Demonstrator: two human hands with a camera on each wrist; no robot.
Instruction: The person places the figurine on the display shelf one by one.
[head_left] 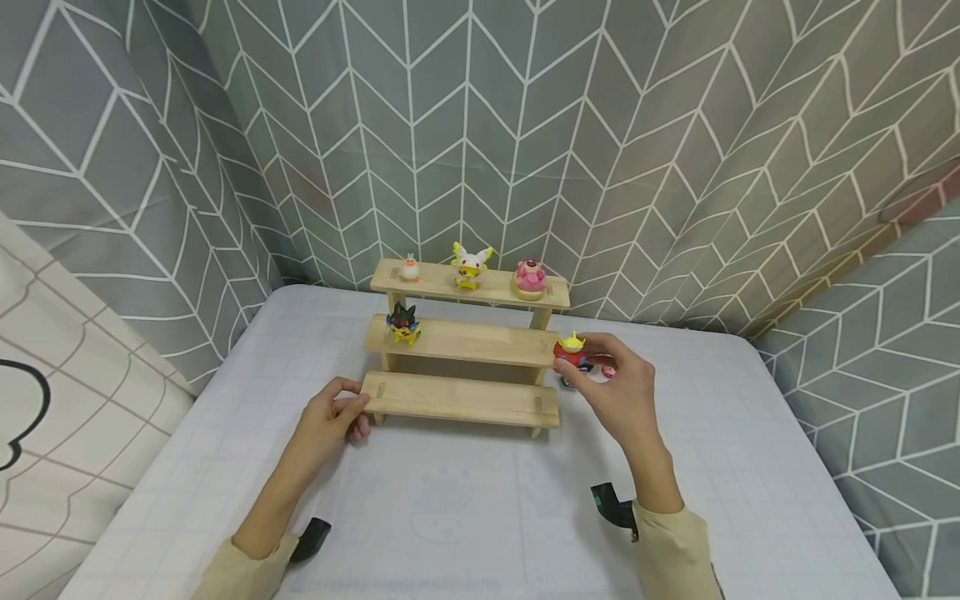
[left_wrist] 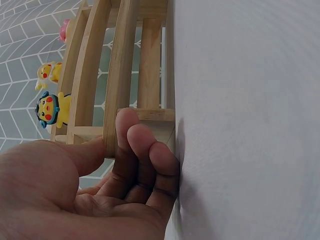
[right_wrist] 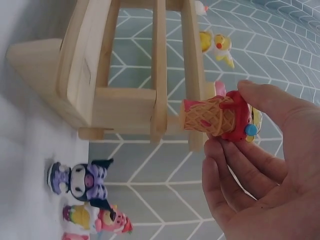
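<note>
A three-tier wooden display stand (head_left: 461, 398) stands on the table. My left hand (head_left: 326, 421) grips the left end of its lowest board, thumb on top and fingertips below the edge in the left wrist view. Between thumb and fingers, my right hand (head_left: 618, 387) pinches a small cone-shaped figurine (right_wrist: 207, 117) with a red upper part and yellow top. It is beside the right end of the middle board. On that board's left end sits a yellow figurine with a dark hood (head_left: 405, 323).
Along the top board are a small white figurine (head_left: 410, 268), a yellow one with a white hood (head_left: 469, 267) and a pink one (head_left: 529, 279). Right of the stand, a black-and-purple figurine (right_wrist: 82, 181) and a pink figurine (right_wrist: 114, 220) stand on the table. Patterned curtains (head_left: 510, 125) surround it.
</note>
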